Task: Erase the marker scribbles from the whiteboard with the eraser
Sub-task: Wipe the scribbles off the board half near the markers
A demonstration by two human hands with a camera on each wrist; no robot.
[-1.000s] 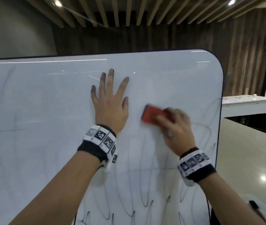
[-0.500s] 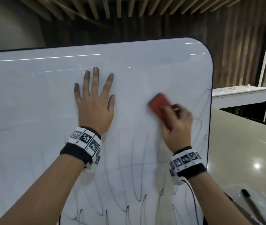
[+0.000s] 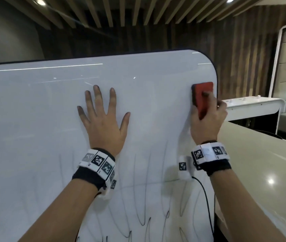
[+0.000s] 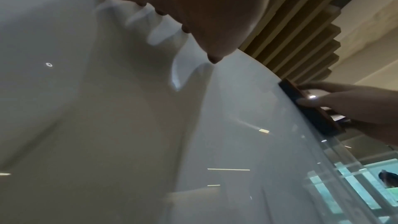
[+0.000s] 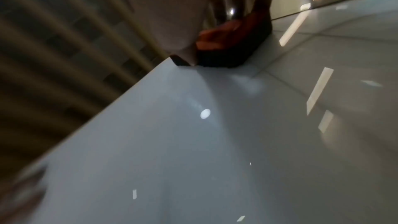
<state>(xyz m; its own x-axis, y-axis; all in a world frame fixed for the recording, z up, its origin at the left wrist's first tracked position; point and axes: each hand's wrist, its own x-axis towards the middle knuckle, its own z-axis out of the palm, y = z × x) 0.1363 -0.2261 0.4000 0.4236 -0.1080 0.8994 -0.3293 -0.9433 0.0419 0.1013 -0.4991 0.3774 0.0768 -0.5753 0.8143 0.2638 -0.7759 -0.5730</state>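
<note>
Right hand (image 3: 206,119) grips red eraser (image 3: 203,97), fingers curled round it, dark felt face flat against whiteboard (image 3: 34,110) at its upper right edge. Left hand (image 3: 102,123) pressed flat near whiteboard centre, fingers (image 3: 96,96) spread, tips smudged dark. Black marker scribbles (image 3: 144,215) cover whiteboard's lower part, below both hands.

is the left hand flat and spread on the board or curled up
Spread flat: the left hand lies palm-down on the whiteboard, fingers straight and apart, holding nothing.
</note>
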